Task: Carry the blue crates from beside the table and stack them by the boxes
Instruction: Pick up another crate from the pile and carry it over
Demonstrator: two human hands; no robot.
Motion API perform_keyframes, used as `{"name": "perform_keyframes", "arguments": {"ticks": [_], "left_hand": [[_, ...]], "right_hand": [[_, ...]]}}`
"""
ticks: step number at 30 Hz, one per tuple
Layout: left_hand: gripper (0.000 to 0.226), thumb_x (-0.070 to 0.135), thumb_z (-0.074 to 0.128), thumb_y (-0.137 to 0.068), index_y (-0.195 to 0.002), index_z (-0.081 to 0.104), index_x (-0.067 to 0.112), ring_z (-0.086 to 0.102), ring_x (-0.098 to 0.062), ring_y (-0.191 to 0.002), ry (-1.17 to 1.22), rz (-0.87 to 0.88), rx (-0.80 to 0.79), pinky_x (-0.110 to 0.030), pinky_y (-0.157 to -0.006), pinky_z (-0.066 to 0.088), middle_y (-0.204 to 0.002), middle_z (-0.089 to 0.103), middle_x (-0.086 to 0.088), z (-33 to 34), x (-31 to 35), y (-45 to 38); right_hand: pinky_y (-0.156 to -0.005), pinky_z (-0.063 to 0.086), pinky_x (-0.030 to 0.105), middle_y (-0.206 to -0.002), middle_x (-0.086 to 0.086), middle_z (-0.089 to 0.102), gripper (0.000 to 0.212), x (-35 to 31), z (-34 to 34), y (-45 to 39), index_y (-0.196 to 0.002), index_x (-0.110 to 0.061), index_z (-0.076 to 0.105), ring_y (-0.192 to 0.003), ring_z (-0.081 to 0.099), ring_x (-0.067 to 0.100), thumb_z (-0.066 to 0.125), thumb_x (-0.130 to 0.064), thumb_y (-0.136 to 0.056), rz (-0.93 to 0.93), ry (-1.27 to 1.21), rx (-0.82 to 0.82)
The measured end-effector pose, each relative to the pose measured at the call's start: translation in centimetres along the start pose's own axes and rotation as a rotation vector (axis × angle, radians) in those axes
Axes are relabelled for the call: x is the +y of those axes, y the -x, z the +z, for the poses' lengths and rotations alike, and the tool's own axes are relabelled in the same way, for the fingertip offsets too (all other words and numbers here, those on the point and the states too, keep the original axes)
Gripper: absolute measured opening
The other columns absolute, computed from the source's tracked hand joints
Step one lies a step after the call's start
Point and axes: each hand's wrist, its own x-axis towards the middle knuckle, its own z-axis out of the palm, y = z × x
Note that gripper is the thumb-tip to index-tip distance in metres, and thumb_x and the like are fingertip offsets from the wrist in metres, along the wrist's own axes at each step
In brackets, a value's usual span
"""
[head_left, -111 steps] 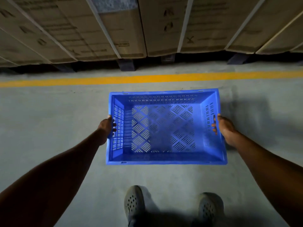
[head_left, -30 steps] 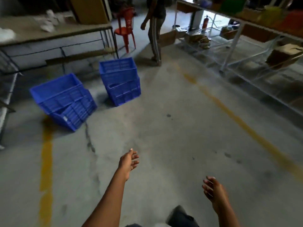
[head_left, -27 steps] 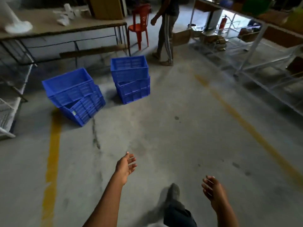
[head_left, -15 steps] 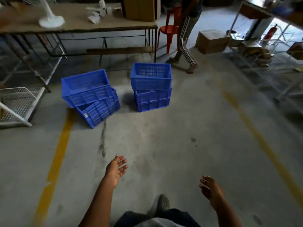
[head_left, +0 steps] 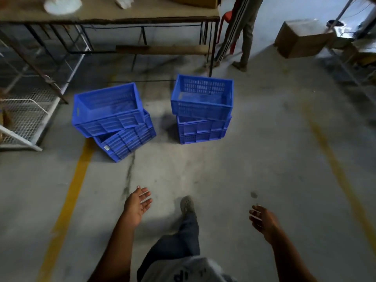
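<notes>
Two short piles of blue slotted crates stand on the concrete floor ahead, beside a long table (head_left: 114,17). The left pile has a top crate (head_left: 105,108) resting askew on a tilted crate (head_left: 126,142). The right pile has a top crate (head_left: 201,97) sitting on a lower crate (head_left: 202,129). My left hand (head_left: 138,203) is stretched forward, palm up, fingers apart and empty, well short of the left pile. My right hand (head_left: 262,219) hangs low at the right, fingers loosely spread, holding nothing.
A white wire-mesh rack (head_left: 22,117) stands left of the crates. Another person's legs (head_left: 242,37) stand at the table's right end, by a red chair (head_left: 227,16). A cardboard box (head_left: 301,40) lies at far right. Yellow floor lines (head_left: 69,192) run either side. My foot (head_left: 187,204) steps forward.
I set the carried crate down by the boxes, turned round and walked towards the table. The two crate piles have come closer and my hands stay empty.
</notes>
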Motion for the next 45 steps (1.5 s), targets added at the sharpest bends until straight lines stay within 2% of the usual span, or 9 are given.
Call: {"name": "perform_keyframes", "arguments": {"ticks": [2, 7, 12, 18, 29, 32, 38, 42, 45], "left_hand": [[0.035, 0.044, 0.041, -0.102, -0.111, 0.062, 0.017, 0.061, -0.020, -0.089, 0.009, -0.015, 0.007, -0.032, -0.083, 0.046, -0.114, 0.062, -0.006, 2.0, 3.3, -3.5], [0.039, 0.045, 0.043, -0.101, -0.116, 0.062, 0.014, 0.061, -0.023, -0.090, -0.093, -0.054, -0.019, -0.037, -0.094, 0.044, -0.111, 0.065, -0.005, 8.1, 11.5, -11.0], [0.037, 0.046, 0.043, -0.101, -0.110, 0.064, 0.017, 0.063, -0.023, -0.089, -0.188, -0.067, -0.058, -0.033, -0.078, 0.047, -0.105, 0.066, -0.003, 15.1, 20.3, -16.7], [0.032, 0.044, 0.043, -0.102, -0.102, 0.064, 0.020, 0.062, -0.024, -0.089, -0.222, -0.046, -0.072, -0.034, -0.081, 0.046, -0.102, 0.066, -0.003, 21.9, 28.4, -23.9], [0.024, 0.037, 0.044, -0.102, -0.094, 0.061, 0.022, 0.060, -0.019, -0.080, -0.225, -0.089, 0.073, -0.029, -0.069, 0.044, -0.096, 0.063, -0.002, 32.5, 41.7, -37.6], [0.029, 0.039, 0.041, -0.102, -0.093, 0.062, 0.021, 0.059, -0.019, -0.077, -0.294, -0.111, 0.069, -0.029, -0.068, 0.045, -0.091, 0.063, -0.001, 34.9, 44.2, -40.9], [0.022, 0.032, 0.048, -0.101, -0.092, 0.062, 0.018, 0.056, -0.018, -0.065, -0.524, -0.058, 0.084, -0.026, -0.059, 0.043, -0.081, 0.063, -0.002, 38.8, 49.2, -50.2], [0.020, 0.019, 0.051, -0.099, -0.088, 0.065, 0.010, 0.057, -0.014, -0.056, -0.627, 0.175, 0.181, -0.019, -0.048, 0.043, -0.073, 0.064, -0.004, 40.5, 51.9, -58.3], [0.031, 0.041, 0.054, -0.087, -0.084, 0.068, 0.014, 0.065, -0.032, -0.075, -0.711, 0.209, 0.229, -0.034, -0.065, 0.053, -0.081, 0.070, -0.014, 40.4, 52.6, -65.5]], "right_hand": [[-0.072, 0.045, 0.030, -0.107, 0.009, 0.070, 0.029, -2.9, 1.3, -2.2, -0.117, -0.011, 0.066, -0.085, 0.065, 0.023, 0.050, -0.026, -0.098, 0.025, 0.041, 0.024], [-0.072, 0.049, 0.031, -0.106, 0.011, 0.070, 0.031, -10.6, 4.1, -6.7, -0.118, -0.007, 0.066, -0.089, 0.066, 0.026, 0.050, -0.026, -0.100, 0.035, 0.018, 0.078], [-0.076, 0.049, 0.036, -0.114, 0.013, 0.068, 0.033, -19.8, 7.8, -10.7, -0.121, -0.005, 0.064, -0.095, 0.065, 0.029, 0.046, -0.024, -0.101, 0.030, 0.001, 0.077], [-0.084, 0.047, 0.038, -0.106, 0.010, 0.069, 0.029, -31.1, 13.2, -17.6, -0.118, -0.008, 0.065, -0.091, 0.065, 0.027, 0.048, -0.022, -0.099, 0.026, 0.038, 0.044], [-0.065, 0.048, 0.030, -0.101, 0.014, 0.069, 0.024, -53.6, 20.8, -33.6, -0.112, -0.008, 0.066, -0.074, 0.064, 0.027, 0.052, -0.020, -0.097, 0.040, 0.179, -0.020], [-0.060, 0.046, 0.029, -0.088, 0.015, 0.066, 0.021, -58.5, 22.6, -37.2, -0.112, -0.005, 0.062, -0.066, 0.061, 0.028, 0.053, -0.017, -0.098, 0.035, 0.234, -0.016], [-0.060, 0.041, 0.028, -0.080, 0.011, 0.062, 0.016, -65.2, 27.6, -45.2, -0.108, -0.006, 0.062, -0.063, 0.054, 0.023, 0.053, -0.014, -0.097, 0.017, 0.381, -0.004], [-0.070, 0.047, 0.035, -0.091, 0.015, 0.067, 0.034, -66.1, 30.1, -52.0, -0.108, 0.000, 0.066, -0.074, 0.057, 0.026, 0.065, -0.026, -0.086, -0.106, 0.576, 0.063], [-0.082, 0.046, 0.033, -0.111, 0.017, 0.066, 0.045, -66.5, 31.9, -56.3, -0.128, -0.007, 0.058, -0.092, 0.063, 0.030, 0.064, -0.031, -0.091, -0.130, 0.630, 0.143]]}}
